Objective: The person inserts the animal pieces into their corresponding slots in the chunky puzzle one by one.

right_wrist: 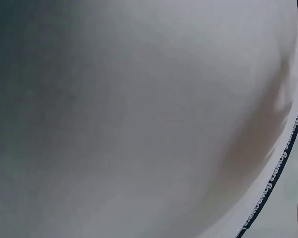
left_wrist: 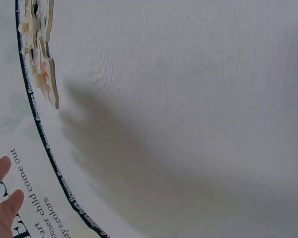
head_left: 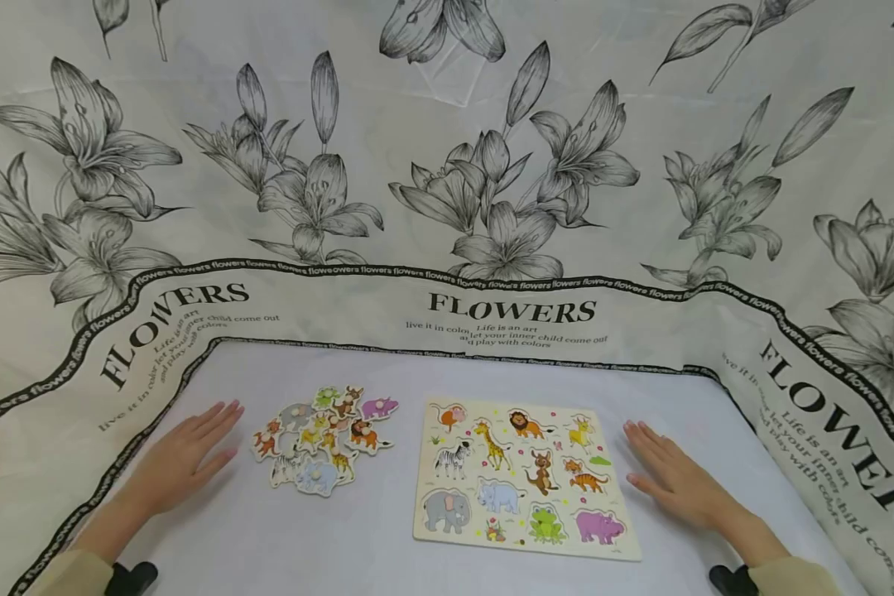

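My left hand [head_left: 186, 463] is at the left side of the white table, fingers straight and holding nothing. Just right of it lies a loose pile of animal puzzle pieces, among them a purple hippo [head_left: 380, 407], a lion [head_left: 367, 434], a zebra [head_left: 285, 470] and a blue rhino [head_left: 317, 477]. In the left wrist view, small knobs stand up from the pieces [left_wrist: 42, 74]. A wooden animal puzzle board [head_left: 521, 476], printed with matching animals, lies right of the pile. Beyond its right edge, my right hand [head_left: 674, 476] has its fingers extended and holds nothing.
A white cloth [head_left: 372, 546] covers the table. Around its back and sides hangs a flower-printed curtain [head_left: 462, 207] with a dark lettered border. Dark wrist straps [head_left: 132, 578] show at both sleeves.
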Motion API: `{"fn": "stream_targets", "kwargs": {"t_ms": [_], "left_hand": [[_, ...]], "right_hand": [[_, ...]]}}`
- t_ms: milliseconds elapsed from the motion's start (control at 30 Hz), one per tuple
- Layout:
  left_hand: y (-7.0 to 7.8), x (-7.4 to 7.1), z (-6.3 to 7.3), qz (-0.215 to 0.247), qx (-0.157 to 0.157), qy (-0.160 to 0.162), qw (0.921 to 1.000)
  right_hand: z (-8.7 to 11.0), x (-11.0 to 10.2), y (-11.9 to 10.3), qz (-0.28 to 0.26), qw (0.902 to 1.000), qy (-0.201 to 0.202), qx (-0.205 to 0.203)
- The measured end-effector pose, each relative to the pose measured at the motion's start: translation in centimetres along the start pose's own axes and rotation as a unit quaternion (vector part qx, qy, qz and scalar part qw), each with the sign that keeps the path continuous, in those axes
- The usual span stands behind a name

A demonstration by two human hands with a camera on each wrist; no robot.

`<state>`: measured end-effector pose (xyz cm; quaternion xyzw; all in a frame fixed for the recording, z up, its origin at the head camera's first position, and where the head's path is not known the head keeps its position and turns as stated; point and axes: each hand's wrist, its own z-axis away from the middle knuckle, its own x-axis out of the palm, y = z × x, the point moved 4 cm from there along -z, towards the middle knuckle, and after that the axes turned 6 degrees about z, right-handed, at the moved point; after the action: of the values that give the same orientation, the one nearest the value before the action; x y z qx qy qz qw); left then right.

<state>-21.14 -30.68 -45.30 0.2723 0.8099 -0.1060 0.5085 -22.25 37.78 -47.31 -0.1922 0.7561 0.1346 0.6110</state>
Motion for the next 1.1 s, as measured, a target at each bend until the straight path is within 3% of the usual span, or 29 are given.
{"fn": "stream_targets", "kwargs": {"t_ms": [333,533,767,1100], "left_hand": [[1.3,0.8,0.1,0.013,-0.020,-0.008,0.9997],[2.0,1.6,0.0,0.020,-0.038,-0.026,0.9987],[2.8,1.8,-0.6,0.027,-0.059,-0.052,0.9966],[3.5,1.9,-1.2,0.045,-0.057,-0.067,0.9951]], "right_hand": [[0.0,0.8,-1.5,0.001,0.9996,-0.026,-0.012],[0.1,0.8,-2.3,0.011,0.9993,-0.020,-0.029],[-0.2,1.0,-2.8,-0.009,0.9968,-0.080,0.003],[-0.8,1.1,-3.4,-0.008,0.9946,-0.094,-0.042]]}}
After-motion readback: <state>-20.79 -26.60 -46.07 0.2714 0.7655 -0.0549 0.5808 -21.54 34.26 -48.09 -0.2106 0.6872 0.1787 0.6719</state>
